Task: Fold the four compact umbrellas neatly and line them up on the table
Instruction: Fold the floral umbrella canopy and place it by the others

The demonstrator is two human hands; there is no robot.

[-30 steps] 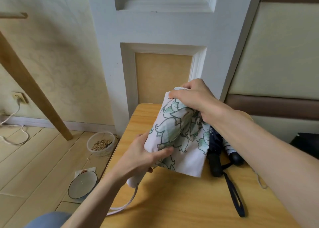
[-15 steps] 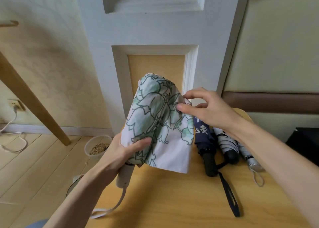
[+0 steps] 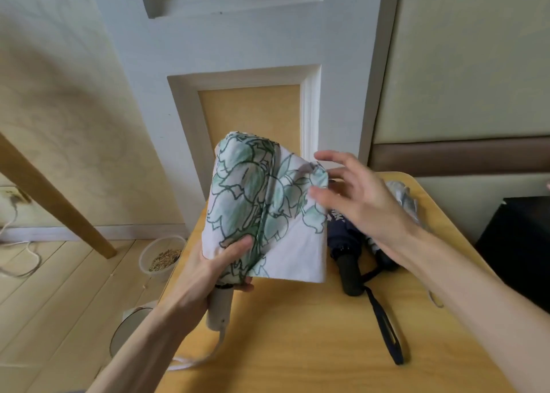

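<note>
A white compact umbrella with a green leaf print point(image 3: 262, 214) stands upright above the wooden table point(image 3: 297, 333), its canopy loosely gathered. My left hand point(image 3: 214, 270) grips it at the canopy's lower end, just above the white handle, whose strap hangs down. My right hand point(image 3: 354, 196) hovers at the canopy's right edge with fingers spread, holding nothing. A navy umbrella point(image 3: 345, 243) with a dark handle and long strap lies on the table to the right. A silver-grey umbrella point(image 3: 404, 202) lies behind my right wrist, mostly hidden.
A white panelled wall rises behind the table. On the floor at the left stand a clear tub of seeds point(image 3: 162, 257) and a round dish point(image 3: 125, 330). A slanted wooden leg point(image 3: 56, 205) crosses the left. A black object point(image 3: 518, 249) sits beside the table's right edge.
My right hand let go of the canopy fabric and opened its fingers beside it. The leaf-print umbrella has been raised more upright in my left hand.
</note>
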